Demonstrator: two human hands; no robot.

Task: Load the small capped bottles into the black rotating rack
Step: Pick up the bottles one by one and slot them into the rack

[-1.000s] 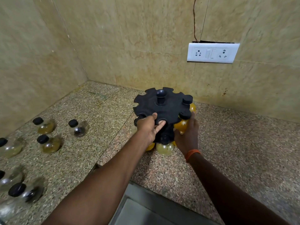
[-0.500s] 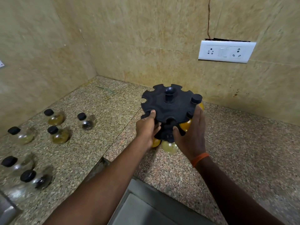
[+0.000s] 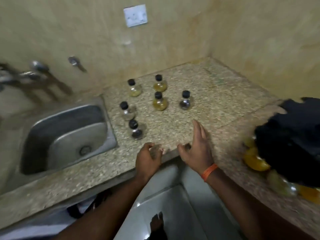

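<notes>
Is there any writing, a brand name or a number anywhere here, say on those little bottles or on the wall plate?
None can be read.
Small capped bottles: no label shows on the glass or the black caps.
Black rotating rack: blurred, no marking visible.
Wall socket plate: only holes and a switch show; any print is too blurred to read.
Steel sink: no marking visible.

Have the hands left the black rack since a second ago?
Yes. Both the left hand and right hand are off the rack, now empty near the counter's front edge, toward the sink.

Six loose bottles (image 3: 160, 102), one rack (image 3: 292, 144), one sink (image 3: 69, 135).
</notes>
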